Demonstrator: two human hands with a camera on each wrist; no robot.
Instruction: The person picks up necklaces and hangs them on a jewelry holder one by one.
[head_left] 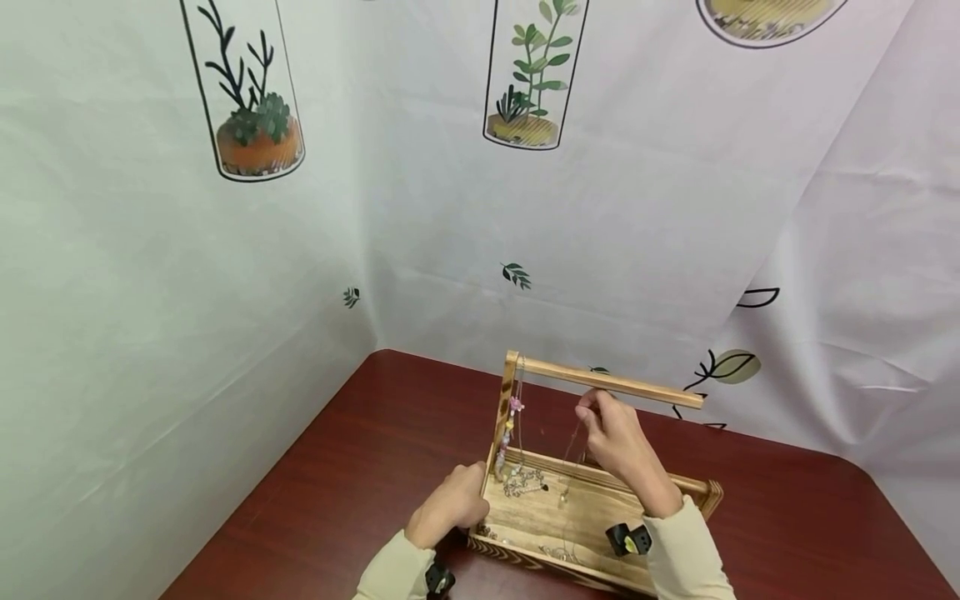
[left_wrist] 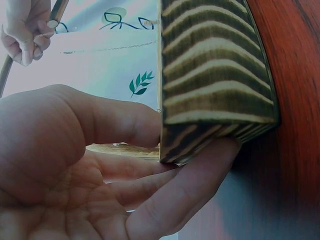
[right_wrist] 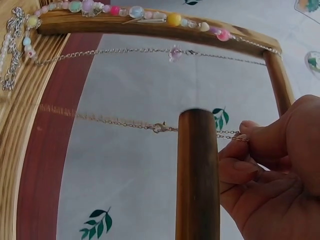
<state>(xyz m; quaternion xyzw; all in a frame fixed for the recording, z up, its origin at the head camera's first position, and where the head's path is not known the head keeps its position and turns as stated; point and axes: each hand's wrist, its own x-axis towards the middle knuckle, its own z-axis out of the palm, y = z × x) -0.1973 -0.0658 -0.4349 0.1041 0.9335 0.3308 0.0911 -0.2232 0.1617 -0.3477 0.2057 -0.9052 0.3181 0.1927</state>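
the right hand (head_left: 618,442) pinches a thin chain (right_wrist: 115,121) between thumb and fingertips, near the wooden bar (head_left: 637,386). the chain hangs from that pinch toward the tray (head_left: 517,521); its clasp (right_wrist: 159,128) is sharp, but the far end blurs, so where it stops is hard to tell. the left hand (head_left: 450,502) grips the tray's corner, some fingertips hidden. a beaded necklace (right_wrist: 174,19) hangs at the bar's left end; the right sleeve (head_left: 684,546) covers part of the tray.

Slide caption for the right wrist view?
Right hand pinching a fine chain, which passes behind the wooden bar.
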